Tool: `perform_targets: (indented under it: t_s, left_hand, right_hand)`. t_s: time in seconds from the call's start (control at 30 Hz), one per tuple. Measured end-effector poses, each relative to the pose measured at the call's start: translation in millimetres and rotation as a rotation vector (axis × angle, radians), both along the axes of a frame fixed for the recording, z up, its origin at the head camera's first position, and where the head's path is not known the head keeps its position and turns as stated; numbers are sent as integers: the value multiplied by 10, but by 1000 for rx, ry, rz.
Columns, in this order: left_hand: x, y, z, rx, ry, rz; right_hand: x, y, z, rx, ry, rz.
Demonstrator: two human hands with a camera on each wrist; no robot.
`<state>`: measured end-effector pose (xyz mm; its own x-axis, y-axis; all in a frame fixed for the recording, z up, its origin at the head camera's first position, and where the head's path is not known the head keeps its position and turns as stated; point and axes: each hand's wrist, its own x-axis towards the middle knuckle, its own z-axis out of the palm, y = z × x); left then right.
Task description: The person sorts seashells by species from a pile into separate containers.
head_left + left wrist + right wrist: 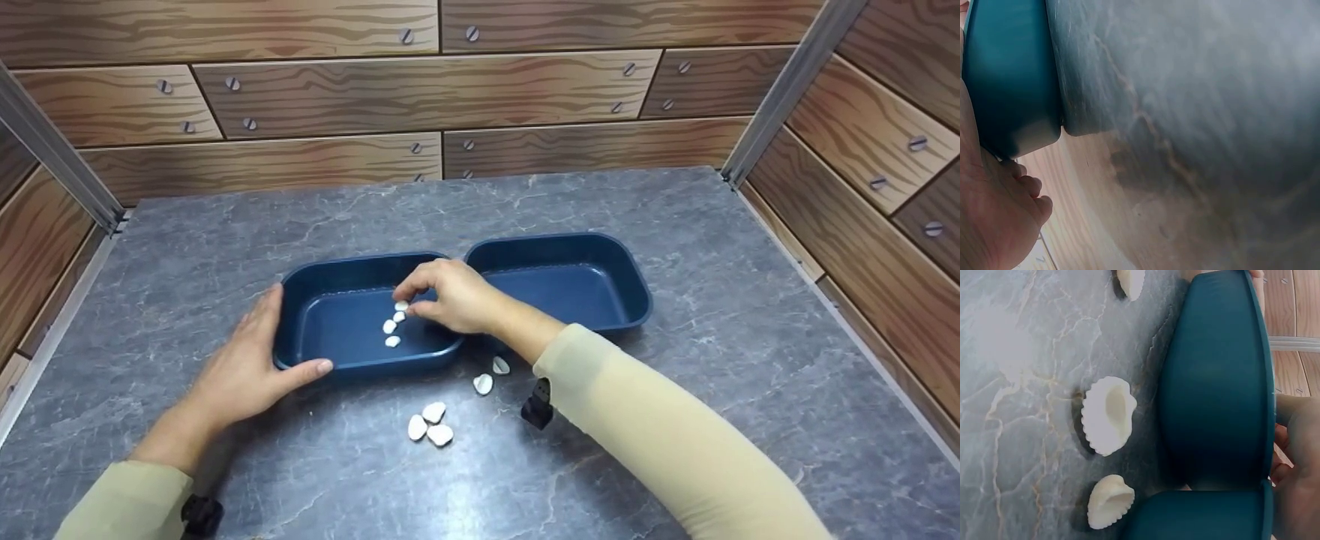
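My right hand [459, 296] reaches into the left dark blue tray [397, 367], thumb and index finger pinching a small white seashell [401, 306] low over the tray's floor. Beside it in the tray lie three more white shells [390, 327] in a short line. My left hand [244, 367] rests against the tray's front left corner, its fingers along the left side and its thumb on the front rim. In the right wrist view, the right hand [1300, 461] shows beyond the tray's rim, its fingertips hidden. The left wrist view shows the left hand [999, 214] beside the tray wall [1013, 79].
A second dark blue tray [641, 300] stands against the right side of the first, with no shells visible inside. On the marbled grey table [337, 465] in front lie several white shells [440, 435], two of them [483, 384] near the trays. Wood-patterned walls [420, 90] enclose the table.
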<state>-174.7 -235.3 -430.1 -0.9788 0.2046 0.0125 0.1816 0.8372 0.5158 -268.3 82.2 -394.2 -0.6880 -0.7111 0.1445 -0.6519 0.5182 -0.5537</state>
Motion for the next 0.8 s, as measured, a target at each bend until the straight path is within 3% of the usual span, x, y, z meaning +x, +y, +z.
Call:
perform_targets:
  t_s: [0.2, 0.8]
  left_hand:
    - [-1, -2, 1, 9, 4, -3]
    - [3, 4, 4, 18, 8, -3]
  right_hand:
    - [1, -13, -25, 58, 27, 21]
    - [3, 22, 20, 19, 47, -19]
